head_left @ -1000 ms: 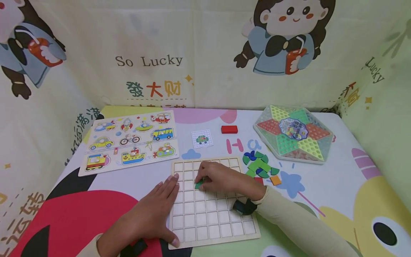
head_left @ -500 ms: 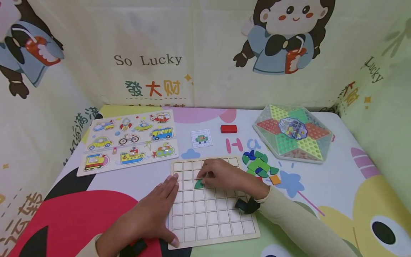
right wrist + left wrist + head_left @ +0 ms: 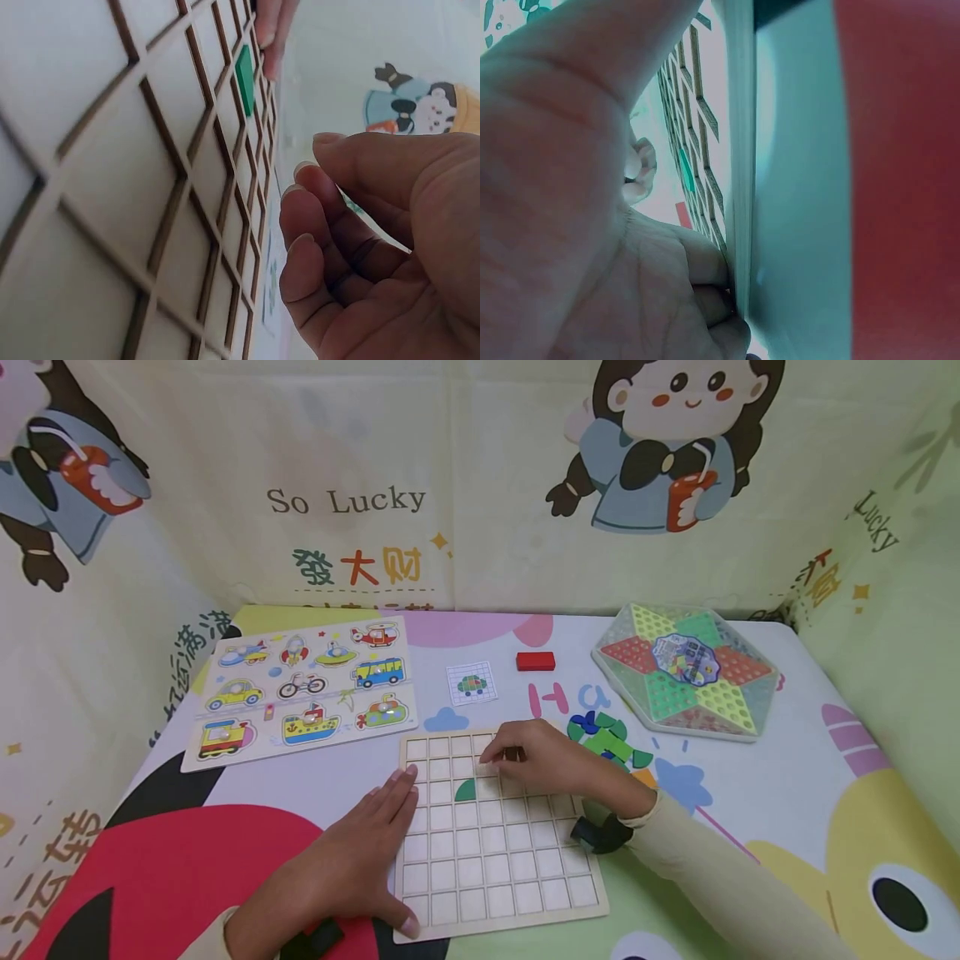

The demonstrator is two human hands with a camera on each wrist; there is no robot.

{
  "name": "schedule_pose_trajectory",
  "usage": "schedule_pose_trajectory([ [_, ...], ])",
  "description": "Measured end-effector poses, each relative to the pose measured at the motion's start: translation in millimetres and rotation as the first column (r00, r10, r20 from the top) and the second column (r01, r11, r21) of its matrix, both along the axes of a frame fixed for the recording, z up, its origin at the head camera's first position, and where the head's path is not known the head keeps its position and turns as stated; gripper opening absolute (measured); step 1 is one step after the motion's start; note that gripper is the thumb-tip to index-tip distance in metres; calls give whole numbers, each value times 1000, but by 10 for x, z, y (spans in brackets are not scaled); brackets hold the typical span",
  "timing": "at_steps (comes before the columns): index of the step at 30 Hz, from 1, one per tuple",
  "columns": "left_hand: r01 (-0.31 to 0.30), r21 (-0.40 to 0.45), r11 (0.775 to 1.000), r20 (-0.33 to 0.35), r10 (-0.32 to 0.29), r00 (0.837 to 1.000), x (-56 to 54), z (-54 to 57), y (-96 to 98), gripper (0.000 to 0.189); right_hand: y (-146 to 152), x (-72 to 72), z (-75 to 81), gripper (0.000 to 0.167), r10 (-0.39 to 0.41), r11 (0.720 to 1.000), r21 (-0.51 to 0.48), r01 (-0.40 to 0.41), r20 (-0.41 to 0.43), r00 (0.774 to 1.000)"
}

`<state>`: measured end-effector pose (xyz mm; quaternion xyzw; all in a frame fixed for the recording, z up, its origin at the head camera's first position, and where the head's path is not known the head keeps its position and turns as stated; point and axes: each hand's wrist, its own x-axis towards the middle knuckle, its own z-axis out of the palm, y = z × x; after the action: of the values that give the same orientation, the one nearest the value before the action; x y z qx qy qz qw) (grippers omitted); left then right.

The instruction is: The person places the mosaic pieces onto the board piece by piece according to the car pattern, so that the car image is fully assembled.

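A wooden grid board (image 3: 470, 870) lies on the table before me, its small squares framed by thin ridges. A green quarter-circle tile (image 3: 466, 790) sits in one square in the upper left part; the right wrist view also shows this green tile (image 3: 246, 81) between ridges. My left hand (image 3: 352, 852) rests along the board's left edge, fingers extended near the upper part and thumb at the lower corner. My right hand (image 3: 543, 756) hovers over the upper right of the board, fingers loosely bent. Nothing is held between its thumb and fingertips in the right wrist view.
Several loose green and blue tiles (image 3: 609, 742) lie beside the board, with an orange tile (image 3: 643, 777) partly hidden by the right arm. Further back are a pattern card (image 3: 472, 683), a red block (image 3: 536, 661), a vehicle puzzle board (image 3: 300, 693) and a hexagonal box (image 3: 686, 677).
My right hand has let go of the green quarter-circle tile and moved right and slightly away from me. The tile now lies uncovered in its square. My left hand has stayed in place.
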<state>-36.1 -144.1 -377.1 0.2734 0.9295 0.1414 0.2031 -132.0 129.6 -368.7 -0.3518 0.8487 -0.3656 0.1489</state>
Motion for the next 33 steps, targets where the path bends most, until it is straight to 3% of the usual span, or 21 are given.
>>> schedule_pose_trajectory([
  [10, 4, -4, 1000, -5, -4, 1000, 5, 1, -7, 134, 327, -28, 6, 11, -110, 992, -53, 110, 12, 994],
  [20, 13, -18, 1000, -1, -13, 1000, -2, 12, 3, 134, 564, -52, 54, 12, -160, 984, -82, 159, -6, 987],
  [33, -6, -13, 1000, -3, 6, 1000, 13, -1, 22, 134, 894, 8, -57, 12, -242, 968, -57, 243, 30, 970],
])
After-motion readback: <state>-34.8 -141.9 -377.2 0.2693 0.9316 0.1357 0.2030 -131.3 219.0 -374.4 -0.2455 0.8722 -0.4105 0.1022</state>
